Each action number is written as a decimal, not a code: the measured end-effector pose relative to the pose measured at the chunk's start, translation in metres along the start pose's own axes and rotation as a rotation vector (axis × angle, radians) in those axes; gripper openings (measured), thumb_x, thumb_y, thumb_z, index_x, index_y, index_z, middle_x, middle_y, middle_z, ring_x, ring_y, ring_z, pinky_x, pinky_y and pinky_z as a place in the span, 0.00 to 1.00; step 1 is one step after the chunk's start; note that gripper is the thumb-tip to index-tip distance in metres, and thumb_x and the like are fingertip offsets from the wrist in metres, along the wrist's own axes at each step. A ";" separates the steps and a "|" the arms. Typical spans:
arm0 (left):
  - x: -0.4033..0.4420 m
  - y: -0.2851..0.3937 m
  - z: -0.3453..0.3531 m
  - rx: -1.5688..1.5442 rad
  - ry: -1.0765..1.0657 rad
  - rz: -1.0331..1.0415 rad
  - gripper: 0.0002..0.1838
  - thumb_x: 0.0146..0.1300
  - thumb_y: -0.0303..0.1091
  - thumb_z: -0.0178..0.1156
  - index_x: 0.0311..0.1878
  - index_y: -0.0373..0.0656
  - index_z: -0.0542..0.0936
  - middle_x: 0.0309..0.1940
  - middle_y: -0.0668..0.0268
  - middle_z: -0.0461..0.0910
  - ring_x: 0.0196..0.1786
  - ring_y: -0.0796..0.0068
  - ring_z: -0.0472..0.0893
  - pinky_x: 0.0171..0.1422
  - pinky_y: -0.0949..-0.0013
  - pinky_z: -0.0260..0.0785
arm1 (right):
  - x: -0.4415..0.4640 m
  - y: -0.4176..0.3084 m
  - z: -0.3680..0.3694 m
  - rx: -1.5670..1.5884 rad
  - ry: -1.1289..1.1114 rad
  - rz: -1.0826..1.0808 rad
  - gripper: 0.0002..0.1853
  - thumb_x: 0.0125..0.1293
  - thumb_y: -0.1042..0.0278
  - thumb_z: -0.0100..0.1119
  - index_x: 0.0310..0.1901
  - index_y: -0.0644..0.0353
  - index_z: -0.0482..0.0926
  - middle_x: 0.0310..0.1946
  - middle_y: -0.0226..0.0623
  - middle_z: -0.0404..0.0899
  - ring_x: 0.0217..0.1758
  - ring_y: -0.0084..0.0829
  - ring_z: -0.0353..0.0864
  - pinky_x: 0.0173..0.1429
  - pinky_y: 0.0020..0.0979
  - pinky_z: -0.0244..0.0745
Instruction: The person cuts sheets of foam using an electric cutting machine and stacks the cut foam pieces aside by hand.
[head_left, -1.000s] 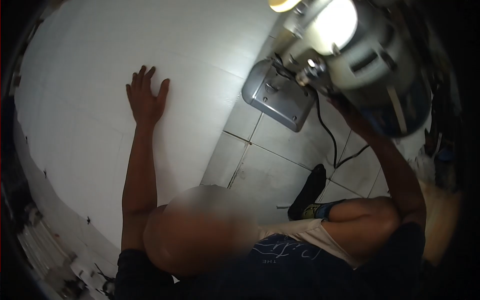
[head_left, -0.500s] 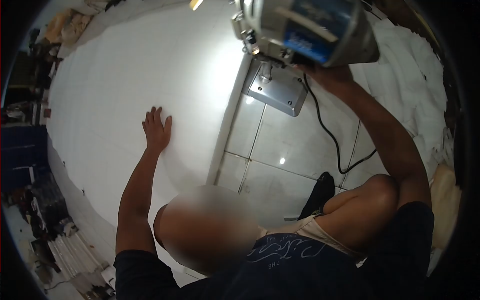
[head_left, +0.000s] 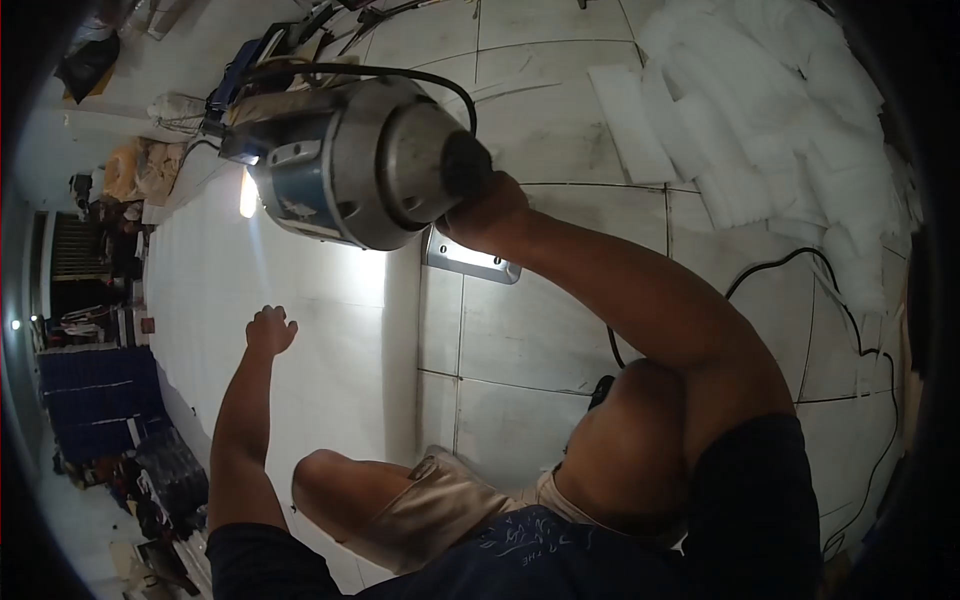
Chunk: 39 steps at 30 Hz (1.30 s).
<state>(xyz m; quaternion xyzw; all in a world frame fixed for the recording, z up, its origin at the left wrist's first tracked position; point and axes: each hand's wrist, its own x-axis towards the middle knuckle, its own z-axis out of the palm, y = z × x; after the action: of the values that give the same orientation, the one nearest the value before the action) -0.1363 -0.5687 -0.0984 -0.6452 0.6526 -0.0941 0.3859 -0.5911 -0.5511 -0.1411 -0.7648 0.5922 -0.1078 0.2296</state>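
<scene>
A fabric cutting machine (head_left: 350, 165) with a grey motor housing and a blue label stands upright at the edge of a thick stack of white fabric (head_left: 330, 350). My right hand (head_left: 490, 215) is wrapped around its handle at the rear of the housing; the fingers are partly hidden. The metal base plate (head_left: 475, 262) shows below, on the tiled floor. A lamp on the machine lights the cloth. My left hand (head_left: 270, 330) is over the white fabric, thumb apart and fingers foreshortened, holding nothing. Whether it presses on the cloth I cannot tell.
A heap of white sheets (head_left: 750, 130) lies on the tiles at the upper right. A black cable (head_left: 790, 255) trails across the floor at the right. Dark blue bundles (head_left: 100, 400) and clutter line the left side. My bent knees (head_left: 630, 420) are close to the stack.
The view has swung, so the cutting machine appears further left with its motor rear turned toward me. My right hand stays on its handle. My left hand's spread fingers have drawn closer together.
</scene>
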 end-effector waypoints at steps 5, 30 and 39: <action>0.019 -0.005 -0.009 -0.151 0.050 0.039 0.23 0.62 0.54 0.59 0.50 0.45 0.80 0.48 0.54 0.79 0.53 0.53 0.79 0.56 0.53 0.73 | -0.001 0.006 -0.004 0.025 0.053 -0.113 0.17 0.68 0.53 0.48 0.43 0.53 0.83 0.42 0.36 0.85 0.48 0.37 0.85 0.48 0.38 0.81; 0.167 0.126 0.020 -0.779 0.593 0.079 0.44 0.66 0.69 0.42 0.77 0.50 0.54 0.77 0.49 0.46 0.79 0.49 0.44 0.80 0.45 0.32 | -0.015 0.017 -0.023 -0.392 0.377 -0.617 0.27 0.63 0.54 0.65 0.62 0.52 0.74 0.61 0.42 0.73 0.64 0.40 0.71 0.68 0.40 0.67; 0.153 0.113 0.010 -0.922 0.610 0.086 0.44 0.65 0.70 0.42 0.77 0.50 0.55 0.77 0.51 0.46 0.80 0.51 0.42 0.81 0.48 0.28 | -0.011 -0.049 -0.036 -0.248 0.205 -0.354 0.11 0.69 0.60 0.60 0.47 0.56 0.81 0.44 0.35 0.83 0.49 0.36 0.79 0.56 0.40 0.71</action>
<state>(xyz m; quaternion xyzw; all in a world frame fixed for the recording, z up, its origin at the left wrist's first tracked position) -0.1967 -0.6876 -0.2340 -0.6636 0.7341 0.0345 -0.1395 -0.5681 -0.5390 -0.0847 -0.8640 0.4780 -0.1498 0.0501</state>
